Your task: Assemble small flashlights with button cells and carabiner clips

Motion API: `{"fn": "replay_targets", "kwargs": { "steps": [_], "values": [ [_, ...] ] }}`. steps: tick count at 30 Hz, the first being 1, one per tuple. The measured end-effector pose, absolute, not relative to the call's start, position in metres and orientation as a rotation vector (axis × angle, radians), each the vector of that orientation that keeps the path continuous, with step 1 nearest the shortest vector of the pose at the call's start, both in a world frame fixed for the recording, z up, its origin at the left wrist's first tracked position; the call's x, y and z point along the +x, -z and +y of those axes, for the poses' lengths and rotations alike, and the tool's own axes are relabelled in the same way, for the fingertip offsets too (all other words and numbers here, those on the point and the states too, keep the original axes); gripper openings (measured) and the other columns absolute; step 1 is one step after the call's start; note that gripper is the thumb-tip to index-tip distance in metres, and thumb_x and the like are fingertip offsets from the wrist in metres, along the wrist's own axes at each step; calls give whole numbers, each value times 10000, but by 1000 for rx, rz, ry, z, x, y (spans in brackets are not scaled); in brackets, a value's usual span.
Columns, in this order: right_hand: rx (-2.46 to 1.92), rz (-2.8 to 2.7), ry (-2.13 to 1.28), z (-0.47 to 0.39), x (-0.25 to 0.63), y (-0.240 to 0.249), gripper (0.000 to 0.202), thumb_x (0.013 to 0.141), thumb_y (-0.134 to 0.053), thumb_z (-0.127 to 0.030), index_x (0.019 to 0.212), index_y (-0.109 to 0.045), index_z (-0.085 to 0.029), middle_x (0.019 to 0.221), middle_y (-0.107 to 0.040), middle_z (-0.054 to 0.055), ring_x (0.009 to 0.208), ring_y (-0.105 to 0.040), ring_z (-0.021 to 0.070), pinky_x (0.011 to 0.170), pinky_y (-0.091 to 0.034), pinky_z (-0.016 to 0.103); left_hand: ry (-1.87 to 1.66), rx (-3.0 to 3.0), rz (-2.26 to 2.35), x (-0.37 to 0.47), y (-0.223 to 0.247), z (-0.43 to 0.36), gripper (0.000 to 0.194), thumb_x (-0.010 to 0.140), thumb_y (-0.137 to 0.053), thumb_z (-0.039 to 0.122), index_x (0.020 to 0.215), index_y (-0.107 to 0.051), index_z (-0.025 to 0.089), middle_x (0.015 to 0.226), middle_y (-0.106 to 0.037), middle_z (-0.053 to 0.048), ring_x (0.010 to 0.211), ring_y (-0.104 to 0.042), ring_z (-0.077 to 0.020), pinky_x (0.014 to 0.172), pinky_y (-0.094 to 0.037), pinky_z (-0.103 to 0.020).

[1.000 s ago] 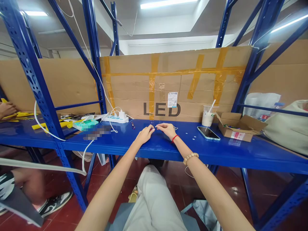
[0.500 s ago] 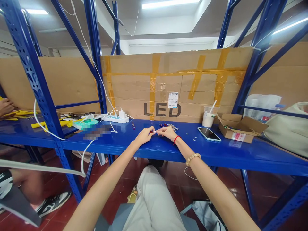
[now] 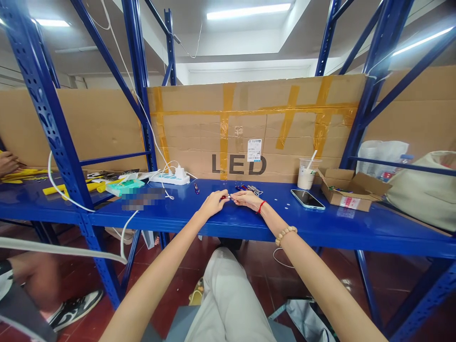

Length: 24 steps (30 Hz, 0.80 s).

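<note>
My left hand [image 3: 213,204] is closed in a pinch on a small red piece [image 3: 224,197] with a pale or silvery end, just above the blue tabletop. The fingertips of my right hand [image 3: 248,200] meet at that pale end, thumb and finger pressed together; the fingers hide most of it. Behind my right hand lies a small heap of dark red, blue and silver metal pieces [image 3: 253,189], too small to name. One similar dark piece [image 3: 196,188] lies apart, left of my left hand.
On the blue table [image 3: 228,228] to the right are a phone [image 3: 308,199], a cup with a straw [image 3: 306,175] and an open cardboard box [image 3: 351,190]. A white power strip [image 3: 170,178] and a teal packet [image 3: 124,187] lie left. Another person's hand [image 3: 9,164] shows far left.
The view has shifted slightly. My right fingers have straightened a little at the piece's pale end, while my left hand keeps its pinch in the same place.
</note>
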State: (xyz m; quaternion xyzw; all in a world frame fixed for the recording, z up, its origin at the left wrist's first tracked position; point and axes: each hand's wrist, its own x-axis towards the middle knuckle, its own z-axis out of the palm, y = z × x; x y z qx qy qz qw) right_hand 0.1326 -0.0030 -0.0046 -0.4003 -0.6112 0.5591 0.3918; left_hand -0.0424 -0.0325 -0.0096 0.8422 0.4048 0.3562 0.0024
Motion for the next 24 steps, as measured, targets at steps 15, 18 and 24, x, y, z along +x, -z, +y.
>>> {"fn": "replay_targets", "kwargs": {
  "steps": [15, 18, 24],
  "values": [
    [-896, -1459, -1279, 5, 131, 7, 184, 705, -732, -176, 876, -697, -116, 784, -691, 68, 627, -631, 99, 616, -557, 194, -1205, 2452, 1312, -40, 12, -27, 245, 877, -408, 301, 1055, -565, 242, 774, -648, -11, 771, -612, -184, 743, -459, -293],
    [-855, -1497, -1193, 7, 129, 8, 222, 650, -763, -217, 850, -712, -136, 822, -696, 60, 666, -637, 107, 605, -555, 191, -1238, 2395, 1321, -42, 14, -22, 251, 877, -399, 312, 1050, -563, 234, 725, -632, -1, 717, -603, -171, 717, -463, -286],
    [-785, -1630, -1027, 7, 129, 9, 295, 559, -781, -282, 809, -727, -133, 738, -695, 46, 700, -638, 152, 577, -550, 226, -1254, 2351, 1224, -44, 15, -20, 224, 863, -405, 305, 967, -565, 187, 640, -592, 18, 643, -577, -139, 669, -460, -254]
  ]
}}
